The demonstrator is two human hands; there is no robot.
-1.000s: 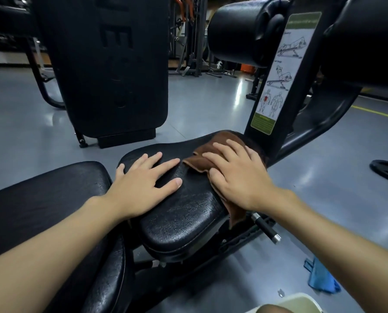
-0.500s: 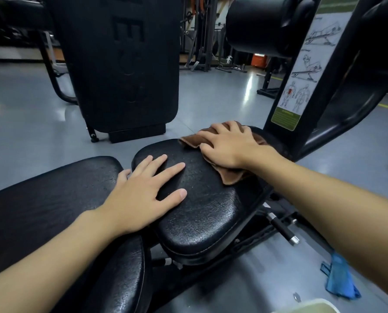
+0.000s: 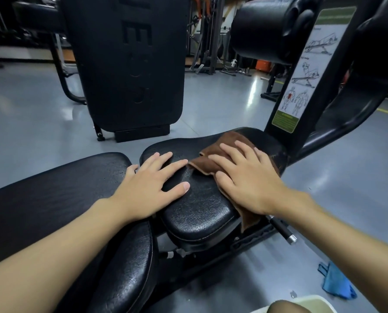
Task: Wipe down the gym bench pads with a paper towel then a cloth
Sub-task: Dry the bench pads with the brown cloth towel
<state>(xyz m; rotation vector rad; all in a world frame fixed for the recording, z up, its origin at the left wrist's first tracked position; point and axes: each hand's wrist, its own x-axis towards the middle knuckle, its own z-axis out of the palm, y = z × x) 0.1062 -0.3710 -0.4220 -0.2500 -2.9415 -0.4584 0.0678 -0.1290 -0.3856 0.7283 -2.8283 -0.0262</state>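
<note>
Left grip [image 3: 147, 188] lies palm down with its fingers straight and spread on the near-left part of the black seat pad [image 3: 199, 215]. Its wrist crosses the gap from the long pad [image 3: 52, 195] on the left, and it holds nothing. Its index fingertip is just beside the brown cloth [image 3: 211, 152], which covers the right half of the seat pad. One corner of the cloth hangs off the right edge above the adjustment pin [image 3: 283, 231]. Right grip [image 3: 245, 179] presses flat on the cloth, fingers straight and slightly fanned, thumb at the cloth's near-left edge.

Half a second back this grip and the cloth sat farther up the pad, close by the exercise chart [image 3: 308, 71]. They have since slid back toward the near end, and the cloth drapes over the side again. Left grip has kept its place. At lower right a blue rag [image 3: 336, 283] lies on the floor [image 3: 358, 199].
</note>
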